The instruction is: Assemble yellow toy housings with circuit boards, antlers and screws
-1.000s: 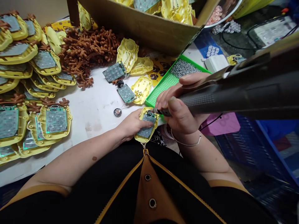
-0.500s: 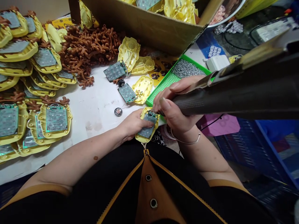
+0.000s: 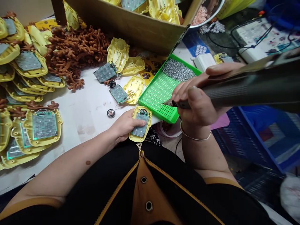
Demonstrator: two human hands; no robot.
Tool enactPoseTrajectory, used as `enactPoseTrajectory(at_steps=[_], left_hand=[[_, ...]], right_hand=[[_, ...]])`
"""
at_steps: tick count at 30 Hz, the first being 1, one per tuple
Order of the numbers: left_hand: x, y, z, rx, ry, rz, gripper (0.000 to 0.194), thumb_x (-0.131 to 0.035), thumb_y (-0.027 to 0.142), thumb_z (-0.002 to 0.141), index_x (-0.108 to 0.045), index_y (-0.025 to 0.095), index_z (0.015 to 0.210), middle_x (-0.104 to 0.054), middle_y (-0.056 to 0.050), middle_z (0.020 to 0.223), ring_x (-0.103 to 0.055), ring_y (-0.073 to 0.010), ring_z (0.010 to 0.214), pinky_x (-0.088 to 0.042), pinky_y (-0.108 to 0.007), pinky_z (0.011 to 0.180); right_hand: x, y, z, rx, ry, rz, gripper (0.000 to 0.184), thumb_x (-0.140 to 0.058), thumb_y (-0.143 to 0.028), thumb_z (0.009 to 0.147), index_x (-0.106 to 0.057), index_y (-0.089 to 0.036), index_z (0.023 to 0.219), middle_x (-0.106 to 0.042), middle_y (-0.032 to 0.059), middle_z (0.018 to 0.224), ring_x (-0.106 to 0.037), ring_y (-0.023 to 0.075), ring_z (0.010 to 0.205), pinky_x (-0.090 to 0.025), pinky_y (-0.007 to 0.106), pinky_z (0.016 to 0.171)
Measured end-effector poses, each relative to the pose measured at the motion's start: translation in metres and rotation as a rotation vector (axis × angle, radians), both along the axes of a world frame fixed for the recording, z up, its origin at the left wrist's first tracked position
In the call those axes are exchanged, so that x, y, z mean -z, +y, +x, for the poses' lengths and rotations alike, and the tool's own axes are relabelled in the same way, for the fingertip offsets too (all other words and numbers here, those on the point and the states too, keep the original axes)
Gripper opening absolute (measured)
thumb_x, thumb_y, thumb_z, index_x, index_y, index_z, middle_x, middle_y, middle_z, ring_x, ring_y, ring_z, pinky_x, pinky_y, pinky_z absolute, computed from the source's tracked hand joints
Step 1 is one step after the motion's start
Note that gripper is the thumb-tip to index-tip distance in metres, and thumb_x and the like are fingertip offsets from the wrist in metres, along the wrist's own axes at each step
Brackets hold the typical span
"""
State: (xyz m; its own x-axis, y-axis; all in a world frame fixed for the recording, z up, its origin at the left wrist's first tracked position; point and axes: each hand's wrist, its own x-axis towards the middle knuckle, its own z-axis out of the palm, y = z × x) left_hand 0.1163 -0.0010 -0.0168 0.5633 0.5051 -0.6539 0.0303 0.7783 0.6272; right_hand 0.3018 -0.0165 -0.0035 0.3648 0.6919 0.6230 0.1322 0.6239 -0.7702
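My left hand [image 3: 124, 125] grips a yellow plastic casing [image 3: 134, 137] near my lap, its thumb pressed on the grey-green circuit board [image 3: 142, 116] inside. In my right hand [image 3: 197, 103] is a dark electric screwdriver [image 3: 229, 93], fingers wrapped round its front end. The thin bit points left over the green perforated tray [image 3: 154, 90], apart from the casing. Small silver screws [image 3: 177, 69] are heaped at the tray's far end. Left of the tray lie an open yellow casing [image 3: 134, 89], a wired circuit board [image 3: 118, 93] and a small round speaker [image 3: 111, 113].
Stacked yellow casings with boards [image 3: 44, 125] fill the table's left side. Behind them is a pile of brown antler-shaped pieces [image 3: 77, 50]. A cardboard box [image 3: 131, 28] of yellow parts stands at the back. Blue crates [image 3: 248, 137] are on the right, below the table.
My right hand has drawn the screwdriver away from the casing, to the right and over the tray. My left hand still holds the casing. The whole view has shifted slightly.
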Motion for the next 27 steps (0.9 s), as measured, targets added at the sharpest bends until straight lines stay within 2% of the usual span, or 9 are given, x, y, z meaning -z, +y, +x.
enactPoseTrajectory(at_steps=[2, 4, 6, 9, 14, 21, 27], left_hand=[[-0.002, 0.0, 0.0, 0.002, 0.018, 0.004, 0.035, -0.077, 0.006, 0.06, -0.061, 0.014, 0.091, -0.068, -0.003, 0.077, -0.063, -0.0146, 0.062, -0.053, -0.029, 0.062], [-0.003, 0.0, 0.001, 0.005, 0.029, 0.009, 0.035, -0.077, 0.006, 0.06, -0.061, 0.014, 0.09, -0.068, -0.003, 0.077, -0.063, -0.0146, 0.063, -0.053, -0.029, 0.062], [-0.003, 0.001, 0.001, 0.007, 0.032, 0.01, 0.035, -0.077, 0.007, 0.06, -0.062, 0.015, 0.091, -0.068, -0.002, 0.078, -0.063, -0.0145, 0.063, -0.053, -0.03, 0.062], [-0.003, 0.001, 0.0, 0.007, 0.036, 0.009, 0.036, -0.078, 0.008, 0.06, -0.062, 0.015, 0.091, -0.068, -0.002, 0.077, -0.063, -0.0145, 0.062, -0.053, -0.03, 0.063], [-0.002, 0.001, 0.0, 0.012, 0.043, 0.012, 0.038, -0.079, 0.009, 0.06, -0.062, 0.014, 0.093, -0.069, -0.004, 0.081, -0.064, -0.0149, 0.065, -0.054, -0.031, 0.065], [-0.004, 0.002, 0.001, 0.014, 0.039, 0.012, 0.04, -0.08, 0.009, 0.06, -0.061, 0.014, 0.095, -0.07, -0.003, 0.082, -0.065, -0.0149, 0.066, -0.054, -0.03, 0.064], [-0.004, 0.001, 0.0, 0.015, 0.031, 0.032, 0.041, -0.08, 0.011, 0.061, -0.061, 0.014, 0.096, -0.069, -0.003, 0.081, -0.065, -0.0154, 0.067, -0.055, -0.03, 0.065]], right_hand=[[0.009, 0.0, 0.002, 0.112, -0.007, 0.051, 0.032, -0.075, -0.047, 0.078, -0.059, -0.036, 0.104, -0.06, -0.0037, 0.084, -0.053, 0.0108, 0.048, -0.051, 0.03, 0.046], [0.016, 0.001, 0.002, 0.137, -0.004, 0.043, 0.03, -0.076, -0.044, 0.078, -0.061, -0.037, 0.102, -0.06, -0.0045, 0.082, -0.05, 0.0095, 0.045, -0.045, 0.027, 0.04], [0.021, 0.001, 0.002, 0.134, 0.003, 0.04, 0.029, -0.076, -0.043, 0.077, -0.062, -0.037, 0.102, -0.057, -0.005, 0.076, -0.048, 0.0092, 0.042, -0.041, 0.026, 0.036], [0.025, 0.001, 0.003, 0.13, 0.0, 0.043, 0.029, -0.076, -0.044, 0.078, -0.063, -0.036, 0.103, -0.053, -0.0062, 0.069, -0.045, 0.0091, 0.039, -0.04, 0.026, 0.036], [0.028, 0.003, 0.002, 0.093, 0.021, 0.09, 0.029, -0.076, -0.041, 0.079, -0.064, -0.036, 0.105, -0.054, -0.0068, 0.07, -0.043, 0.0082, 0.039, -0.038, 0.026, 0.035], [0.031, 0.005, 0.0, 0.074, -0.033, 0.056, 0.03, -0.073, -0.044, 0.081, -0.061, -0.038, 0.107, -0.053, -0.0073, 0.069, -0.044, 0.0088, 0.039, -0.041, 0.027, 0.037], [0.029, 0.006, -0.003, 0.028, -0.031, 0.083, 0.03, -0.073, -0.034, 0.082, -0.064, -0.039, 0.11, -0.048, -0.0083, 0.06, -0.046, 0.0109, 0.04, -0.038, 0.027, 0.035]])
